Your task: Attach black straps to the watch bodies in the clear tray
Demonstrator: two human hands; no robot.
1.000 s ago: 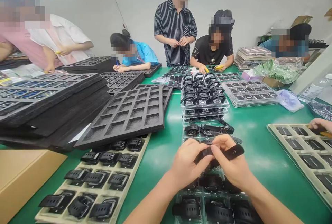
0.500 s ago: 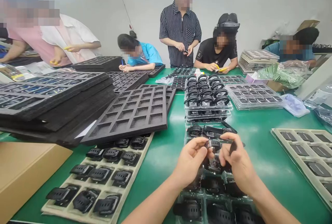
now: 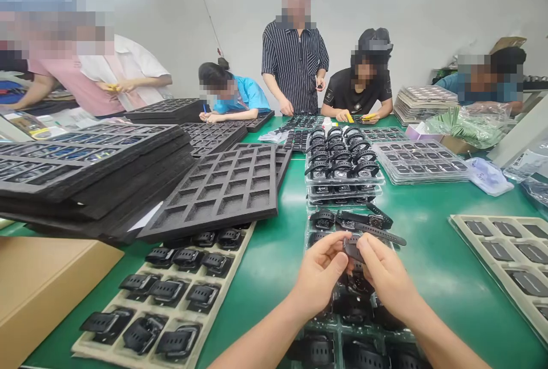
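Both my hands meet over a clear plastic tray point(image 3: 338, 332) of black watches at the centre front. My left hand point(image 3: 323, 272) pinches one side of a small dark watch point(image 3: 353, 248). On its other side, the fingers of my right hand point(image 3: 381, 269) are closed on the same watch near its strap. Just beyond my hands, a watch with an open strap point(image 3: 377, 222) lies across the tray. Behind it stands a stack of clear trays point(image 3: 345, 182) with more strapped watches. My fingers hide part of the held watch.
A beige tray of watches point(image 3: 225, 295) and an angled black foam tray point(image 3: 277, 209) are on the left, beside a cardboard box point(image 3: 47, 289). Another beige tray point(image 3: 473, 243) lies right. Several people work across the green table point(image 3: 423, 209).
My right hand has moved left, its fingers now closed on the watch beside my left hand. The standing person's hands have moved apart, one lowered to the table.
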